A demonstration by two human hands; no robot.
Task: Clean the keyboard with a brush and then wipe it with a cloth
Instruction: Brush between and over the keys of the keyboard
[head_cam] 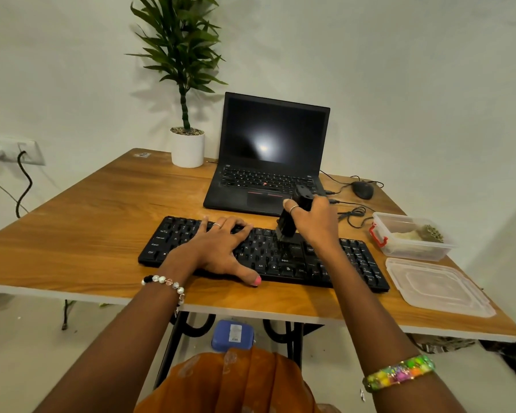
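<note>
Left hand point(218, 248) lies flat and spread on the left half of the keyboard point(262, 253), fingers straight over the keys and thumb reaching past its near edge, steadying it on the table point(87, 222). Right of that, over the keyboard's middle-right keys, the right hand point(313, 220) grips the black brush point(292, 216) with fingers curled round its handle, bristles down on the keys. Further right of the keyboard stands an open plastic box point(411, 236) holding what may be the cloth, though the pale bundle inside is too blurred to be sure; its lid point(435, 286) lies nearer. By my reading, brushing is under way, with the number-pad end likely still to brush and the wiping not yet begun.
</note>
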